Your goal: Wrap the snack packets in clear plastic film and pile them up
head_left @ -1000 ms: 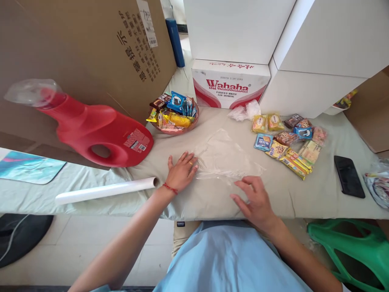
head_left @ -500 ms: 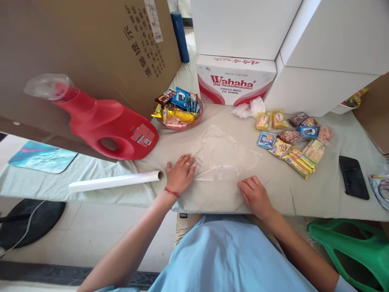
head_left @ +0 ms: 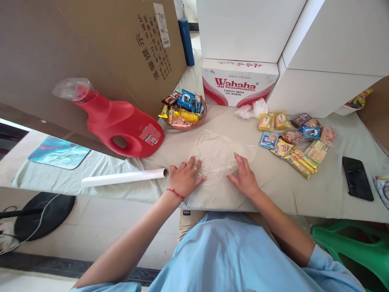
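A thin sheet of clear plastic film [head_left: 217,148] lies on the cloth-covered table between my hands, slightly wrinkled. My left hand [head_left: 184,177] rests at its left edge, fingers spread, with a ring and a red bracelet. At the right edge of the film is my right hand [head_left: 244,176], thumb and fingers apart, the fingertips touching the plastic. Left of my left hand lies a white roll [head_left: 124,177] with a hollow core. Several wrapped snacks [head_left: 293,142] are laid out to the right, and a bowl [head_left: 199,122] filled with wrapped snacks sits behind the film.
A red jug [head_left: 124,125] leans by a large cardboard box [head_left: 121,48] on the left. The Wahaba-style white water carton [head_left: 240,83] stands at the back, near crumpled plastic [head_left: 252,108]. A black phone [head_left: 358,178] lies far right, above a green stool [head_left: 352,243].
My right hand has moved forward onto the film's right edge and its fingers have opened. My left hand has spread its fingers at the left edge. The view has shifted slightly.
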{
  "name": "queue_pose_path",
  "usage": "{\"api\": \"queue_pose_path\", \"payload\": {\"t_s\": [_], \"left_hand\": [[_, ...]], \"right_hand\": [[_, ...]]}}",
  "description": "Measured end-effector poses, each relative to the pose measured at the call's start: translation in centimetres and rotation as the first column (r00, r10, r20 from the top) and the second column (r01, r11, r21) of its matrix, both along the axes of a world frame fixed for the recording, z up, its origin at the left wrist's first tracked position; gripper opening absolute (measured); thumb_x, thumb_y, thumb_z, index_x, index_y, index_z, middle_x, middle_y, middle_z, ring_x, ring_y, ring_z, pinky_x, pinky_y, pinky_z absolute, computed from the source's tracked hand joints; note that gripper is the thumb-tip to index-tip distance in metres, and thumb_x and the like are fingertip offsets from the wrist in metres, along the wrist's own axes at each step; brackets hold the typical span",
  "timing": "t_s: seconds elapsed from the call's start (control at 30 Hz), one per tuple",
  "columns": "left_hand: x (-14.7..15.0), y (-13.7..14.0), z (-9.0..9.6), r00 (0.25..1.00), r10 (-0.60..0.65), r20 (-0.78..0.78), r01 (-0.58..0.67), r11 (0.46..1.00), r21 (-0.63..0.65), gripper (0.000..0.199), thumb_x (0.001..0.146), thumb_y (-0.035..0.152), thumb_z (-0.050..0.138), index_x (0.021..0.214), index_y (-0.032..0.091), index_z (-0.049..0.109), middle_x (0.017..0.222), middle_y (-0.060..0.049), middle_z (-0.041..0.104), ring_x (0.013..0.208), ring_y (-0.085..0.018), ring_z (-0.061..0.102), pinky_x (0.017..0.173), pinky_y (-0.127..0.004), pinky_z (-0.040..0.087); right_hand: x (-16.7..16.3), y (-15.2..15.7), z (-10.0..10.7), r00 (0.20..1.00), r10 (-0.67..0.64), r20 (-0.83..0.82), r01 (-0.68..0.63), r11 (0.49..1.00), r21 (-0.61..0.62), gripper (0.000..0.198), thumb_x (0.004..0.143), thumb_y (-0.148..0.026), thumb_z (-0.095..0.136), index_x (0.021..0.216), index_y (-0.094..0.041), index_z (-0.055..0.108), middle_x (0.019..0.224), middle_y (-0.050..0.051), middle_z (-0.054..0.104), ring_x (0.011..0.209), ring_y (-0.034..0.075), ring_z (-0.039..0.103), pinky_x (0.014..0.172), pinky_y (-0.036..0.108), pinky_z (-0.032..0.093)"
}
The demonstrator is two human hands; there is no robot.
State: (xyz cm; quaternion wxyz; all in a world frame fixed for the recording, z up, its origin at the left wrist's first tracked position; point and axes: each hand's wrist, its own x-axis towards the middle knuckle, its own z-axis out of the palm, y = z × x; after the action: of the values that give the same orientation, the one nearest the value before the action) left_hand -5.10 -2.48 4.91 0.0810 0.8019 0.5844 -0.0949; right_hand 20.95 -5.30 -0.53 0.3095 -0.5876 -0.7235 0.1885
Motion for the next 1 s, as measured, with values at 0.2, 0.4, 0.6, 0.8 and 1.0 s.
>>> {"api": "queue_pose_path", "payload": {"t_s": [0.2, 0.4, 0.6, 0.8, 1.0], "left_hand": [[-0.2, 0.5, 0.1, 0.992, 0.092, 0.082, -0.082, 0.99, -0.119, 0.068, 0.103, 0.063, 0.026, 0.16, 0.028, 0.038, 0.17, -0.012, 0.032, 0.129, -0.037, 0.062, 0.096, -0.05, 0.055], [-0.2, 1.1, 0.0, 0.992, 0.098, 0.078, -0.082, 0.979, -0.186, 0.059, 0.104, 0.032, 0.031, 0.163, 0.027, 0.031, 0.169, -0.014, 0.031, 0.125, -0.034, 0.066, 0.097, -0.047, 0.057], [0.2, -0.3, -0.8, 0.986, 0.094, 0.141, -0.071, 0.984, -0.161, 0.062, 0.1, 0.026, 0.037, 0.162, 0.027, 0.033, 0.169, -0.012, 0.033, 0.121, -0.034, 0.069, 0.092, -0.049, 0.06], [1.7, -1.7, -0.7, 0.988, 0.083, 0.128, -0.063, 0.987, -0.149, 0.062, 0.101, 0.033, 0.039, 0.162, 0.028, 0.034, 0.172, -0.011, 0.027, 0.111, -0.034, 0.073, 0.085, -0.049, 0.063], [1.4, -1.0, -1.4, 0.932, 0.142, 0.332, -0.113, 0.988, -0.105, 0.064, 0.098, 0.028, 0.043, 0.16, 0.016, 0.035, 0.172, -0.017, 0.023, 0.145, -0.033, 0.05, 0.103, -0.046, 0.057]], "right_hand": [[3.1, 0.9, 0.9, 0.966, 0.214, -0.145, -0.206, 0.976, 0.066, 0.026, 0.098, -0.022, 0.052, 0.109, -0.023, 0.076, 0.117, 0.009, 0.067, 0.081, 0.014, 0.065, 0.074, 0.03, 0.057], [6.4, -1.9, 1.3, 0.978, 0.204, -0.044, -0.198, 0.973, 0.115, 0.03, 0.103, -0.026, 0.05, 0.12, -0.027, 0.074, 0.154, 0.015, 0.052, 0.078, 0.013, 0.064, 0.079, 0.036, 0.059], [9.3, -6.1, 0.1, 0.961, 0.246, 0.123, -0.256, 0.963, 0.079, 0.033, 0.1, -0.021, 0.051, 0.12, -0.03, 0.076, 0.153, 0.012, 0.054, 0.083, 0.017, 0.063, 0.078, 0.039, 0.061], [11.0, -5.8, 5.7, 0.964, 0.214, 0.159, -0.226, 0.972, 0.063, 0.044, 0.093, -0.01, 0.047, 0.126, -0.027, 0.072, 0.144, 0.01, 0.062, 0.107, 0.022, 0.066, 0.091, 0.044, 0.06], [1.8, 1.0, 8.5, 0.933, 0.274, 0.232, -0.278, 0.96, -0.014, 0.032, 0.097, -0.016, 0.051, 0.119, -0.022, 0.073, 0.117, 0.01, 0.073, 0.108, 0.024, 0.067, 0.092, 0.04, 0.059]]}}
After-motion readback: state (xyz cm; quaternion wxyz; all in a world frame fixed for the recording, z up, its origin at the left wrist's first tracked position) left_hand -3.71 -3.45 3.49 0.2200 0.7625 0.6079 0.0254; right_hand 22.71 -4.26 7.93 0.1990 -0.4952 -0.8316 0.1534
